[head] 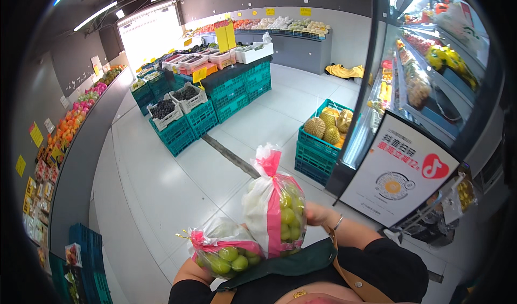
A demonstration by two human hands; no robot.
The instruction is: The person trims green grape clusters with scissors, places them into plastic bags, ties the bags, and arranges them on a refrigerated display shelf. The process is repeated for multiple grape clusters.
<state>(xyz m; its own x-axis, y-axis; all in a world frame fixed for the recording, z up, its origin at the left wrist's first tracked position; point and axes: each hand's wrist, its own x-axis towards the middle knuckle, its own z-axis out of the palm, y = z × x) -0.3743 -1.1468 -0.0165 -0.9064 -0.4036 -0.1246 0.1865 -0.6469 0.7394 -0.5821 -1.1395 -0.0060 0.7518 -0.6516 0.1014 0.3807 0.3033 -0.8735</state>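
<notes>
Two clear-and-white plastic bags of green grapes with pink bands are held up before my chest. My right hand [316, 214] grips the upright bag of grapes [276, 211] from behind its right side, with the fingers mostly hidden. The other bag of grapes [228, 251] lies tilted on its side at the left, its gathered neck with a gold tie pointing left. It rests over my left forearm; of my left hand [243, 225] only a sliver of skin shows between the bags. A dark green apron [291, 263] is just below both bags.
Teal crates [177, 134] hold up trays of dark grapes ahead. A crate of durians [329, 126] stands right of centre. Nearer right, a sign board [398, 170] leans by a glass-fronted display fridge [428, 61]. A long fruit counter [76, 158] runs along the left.
</notes>
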